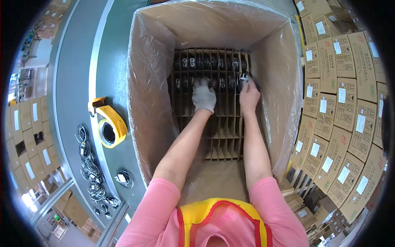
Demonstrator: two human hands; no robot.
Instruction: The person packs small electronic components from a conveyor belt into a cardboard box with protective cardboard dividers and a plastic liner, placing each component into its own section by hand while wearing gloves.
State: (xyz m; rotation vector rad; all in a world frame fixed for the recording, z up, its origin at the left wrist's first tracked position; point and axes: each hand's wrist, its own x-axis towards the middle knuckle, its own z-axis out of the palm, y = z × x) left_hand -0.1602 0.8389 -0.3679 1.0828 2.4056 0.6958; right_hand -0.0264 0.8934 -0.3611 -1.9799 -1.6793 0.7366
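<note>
A large cardboard box (205, 22) lined with clear plastic stands in front of me. Inside it a cardboard divider grid (225, 122) forms narrow slots. Black coils (210, 61), several with white labels, stand upright in the two far rows; the nearer slots show bare cardboard. My right hand (249, 98) is bare and closed on a small black coil (242, 82) with a white part, at the right end of the second row. In a whitish glove, my left hand (204, 98) reaches to the middle of that row, its fingers smeared by motion.
Left of the box runs a green conveyor belt (74, 82) with a metal rail. A yellow tape dispenser (113, 123), a single labelled coil (124, 179) and a line of black coils (94, 175) lie there. Stacked cartons (329, 99) rise on the right.
</note>
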